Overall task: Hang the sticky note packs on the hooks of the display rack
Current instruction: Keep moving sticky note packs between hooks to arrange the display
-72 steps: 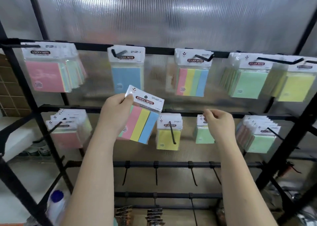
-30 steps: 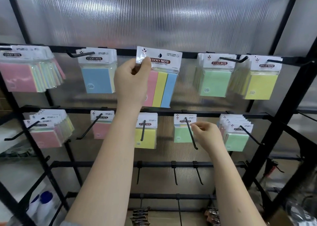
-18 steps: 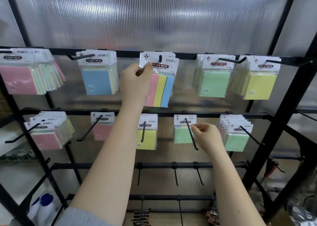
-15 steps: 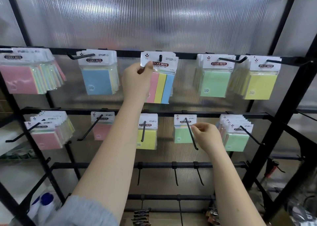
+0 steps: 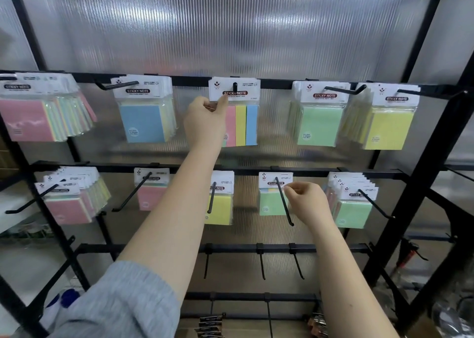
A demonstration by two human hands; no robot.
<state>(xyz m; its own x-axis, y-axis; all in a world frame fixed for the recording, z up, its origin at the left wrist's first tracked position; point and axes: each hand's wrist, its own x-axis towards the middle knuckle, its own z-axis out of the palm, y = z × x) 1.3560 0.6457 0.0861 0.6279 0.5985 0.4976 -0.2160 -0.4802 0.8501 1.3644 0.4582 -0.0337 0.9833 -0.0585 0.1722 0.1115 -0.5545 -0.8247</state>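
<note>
A striped pink, yellow and blue sticky note pack [image 5: 241,127] hangs on the middle hook [image 5: 234,87] of the top rail of the black display rack [image 5: 279,84]; the hook tip pokes through its header hole. My left hand [image 5: 205,122] pinches the lower left corner of that header card, thumb up against it. On the second rail, my right hand [image 5: 307,201] has curled fingers pinching the right edge of a green sticky note pack [image 5: 270,203], which hangs at the back of a long hook [image 5: 283,201].
Blue [image 5: 143,122], pink [image 5: 25,119], green [image 5: 320,124] and yellow [image 5: 389,127] packs fill the other top hooks. Pink [image 5: 150,196] and yellow [image 5: 220,209] packs hang below. Bare hooks [image 5: 260,263] line the third rail. Binder clips [image 5: 210,325] lie at the bottom.
My left hand lifted the striped pack from the second rail's height up to the top middle hook and slid it on. My right hand stayed at the green pack.
</note>
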